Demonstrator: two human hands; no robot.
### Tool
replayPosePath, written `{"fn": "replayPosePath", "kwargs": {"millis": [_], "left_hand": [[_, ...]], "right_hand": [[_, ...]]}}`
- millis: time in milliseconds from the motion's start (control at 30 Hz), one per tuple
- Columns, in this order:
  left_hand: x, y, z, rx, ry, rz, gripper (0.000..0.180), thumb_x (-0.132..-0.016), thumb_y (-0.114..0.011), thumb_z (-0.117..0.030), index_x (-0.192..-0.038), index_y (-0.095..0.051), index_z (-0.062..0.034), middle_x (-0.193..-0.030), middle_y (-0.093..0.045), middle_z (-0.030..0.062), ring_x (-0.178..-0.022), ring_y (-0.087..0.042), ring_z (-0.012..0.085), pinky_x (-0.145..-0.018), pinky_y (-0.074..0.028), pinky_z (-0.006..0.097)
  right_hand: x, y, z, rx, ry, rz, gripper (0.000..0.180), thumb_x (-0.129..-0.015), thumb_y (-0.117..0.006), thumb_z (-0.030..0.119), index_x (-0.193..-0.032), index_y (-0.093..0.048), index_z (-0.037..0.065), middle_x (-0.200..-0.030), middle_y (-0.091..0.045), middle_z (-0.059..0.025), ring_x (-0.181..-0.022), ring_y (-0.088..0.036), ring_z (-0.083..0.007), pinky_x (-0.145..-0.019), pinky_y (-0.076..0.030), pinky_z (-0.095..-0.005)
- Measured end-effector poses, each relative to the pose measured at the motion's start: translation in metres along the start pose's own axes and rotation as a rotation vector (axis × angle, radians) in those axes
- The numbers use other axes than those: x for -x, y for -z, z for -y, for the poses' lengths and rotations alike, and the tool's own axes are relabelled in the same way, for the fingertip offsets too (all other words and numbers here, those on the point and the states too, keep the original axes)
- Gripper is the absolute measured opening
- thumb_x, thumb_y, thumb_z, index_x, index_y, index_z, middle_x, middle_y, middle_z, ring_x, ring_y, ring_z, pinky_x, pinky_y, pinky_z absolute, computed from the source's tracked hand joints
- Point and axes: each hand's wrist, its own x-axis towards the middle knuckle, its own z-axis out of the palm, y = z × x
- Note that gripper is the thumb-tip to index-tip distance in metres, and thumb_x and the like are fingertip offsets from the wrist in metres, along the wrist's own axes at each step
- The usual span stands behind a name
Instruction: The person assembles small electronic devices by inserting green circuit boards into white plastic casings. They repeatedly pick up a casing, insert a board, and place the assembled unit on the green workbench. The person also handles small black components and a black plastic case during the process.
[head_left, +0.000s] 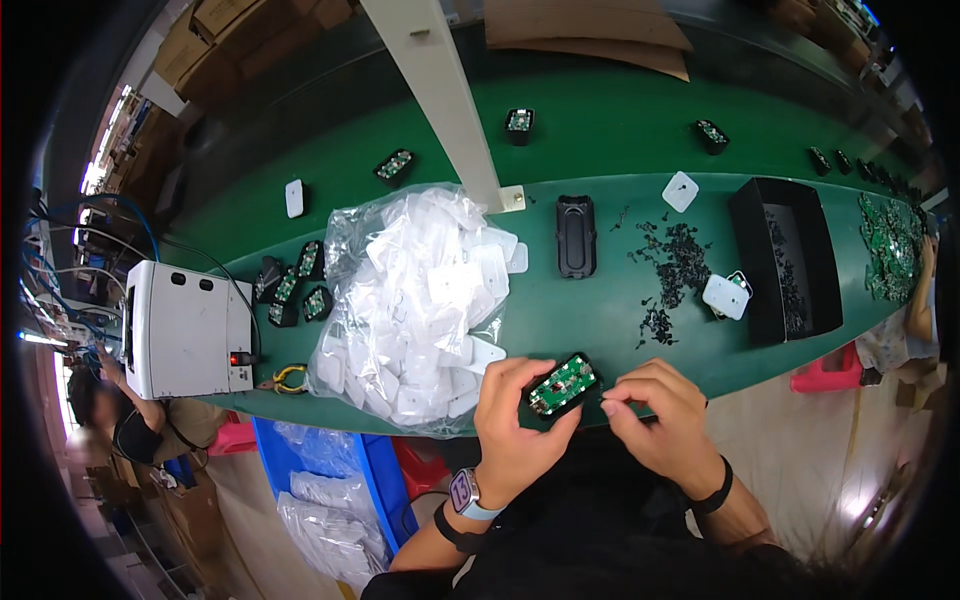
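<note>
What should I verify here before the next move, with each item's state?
1. Black housing steadied: ok, the left hand grips it.
2. Green board seated, components facing up: components up ok; full seating, cannot tell.
3. Right hand holding a small part: cannot tell; its fingertips pinch together beside the housing.
4. Small black parts contained: not ok, many lie loose on the table.
5. Yellow-handled pliers away from both hands: ok.

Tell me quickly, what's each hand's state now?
Left hand: holding a black case with green board.
Right hand: pinched closed; whether it holds anything is unclear.
</note>
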Motion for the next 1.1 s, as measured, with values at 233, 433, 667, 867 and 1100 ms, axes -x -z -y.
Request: {"fn": "replayPosePath", "kwargs": {"millis": [233, 433, 667, 867, 1100], "left_hand": [[-0.001, -0.023, 0.031, -0.281, -0.052, -0.020, 0.045, -0.073, -0.088, -0.011, -0.109, -0.063, -0.0012, -0.100, -0.065, 0.0156, -0.094, -0.062, 0.0352, -0.081, -0.050, 0.042], [0.001, -0.029, 0.037, -0.357, -0.084, 0.027, 0.050, -0.075, -0.088, -0.018, -0.112, -0.060, 0.0008, -0.105, -0.064, 0.0179, -0.098, -0.059, 0.0383, -0.089, -0.046, 0.046], [-0.016, 0.047, 0.030, -0.714, -0.122, 0.323, 0.043, -0.077, -0.064, -0.001, -0.120, -0.061, 0.0037, -0.119, -0.059, 0.0209, -0.116, -0.055, 0.0408, -0.100, -0.045, 0.047], [-0.031, 0.065, 0.040, -0.886, -0.213, 0.510, 0.044, -0.079, -0.066, 0.000, -0.123, -0.065, 0.0009, -0.124, -0.065, 0.0158, -0.118, -0.058, 0.0366, -0.099, -0.047, 0.046], [-0.039, 0.049, 0.026, -0.646, -0.293, 0.138, 0.025, -0.084, -0.070, 0.003, -0.109, -0.070, 0.0030, -0.101, -0.072, 0.0133, -0.099, -0.067, 0.0311, -0.085, -0.053, 0.041]], "right_hand": [[0.017, -0.013, -0.019, 0.014, -0.137, -0.079, 0.014, -0.081, -0.077, -0.002, -0.090, -0.067, 0.001, -0.085, -0.069, -0.0088, -0.069, -0.063, -0.0192, -0.061, -0.051, -0.0301], [0.040, -0.011, -0.039, 0.038, -0.215, -0.027, 0.011, -0.083, -0.074, -0.003, -0.089, -0.066, 0.001, -0.083, -0.067, -0.0085, -0.069, -0.061, -0.0189, -0.061, -0.049, -0.0299], [0.042, -0.008, -0.043, 0.023, -0.199, -0.031, 0.012, -0.081, -0.076, -0.002, -0.085, -0.065, 0.002, -0.082, -0.068, -0.0071, -0.071, -0.062, -0.0225, -0.060, -0.048, -0.0334], [0.034, -0.009, -0.039, -0.021, -0.143, -0.012, 0.012, -0.082, -0.076, -0.002, -0.086, -0.066, 0.002, -0.083, -0.068, -0.0069, -0.072, -0.063, -0.0227, -0.064, -0.051, -0.0332], [0.025, -0.010, -0.031, -0.085, -0.086, -0.070, 0.013, -0.082, -0.077, -0.001, -0.089, -0.067, 0.003, -0.084, -0.069, -0.0073, -0.071, -0.063, -0.0227, -0.062, -0.050, -0.0319]]}}
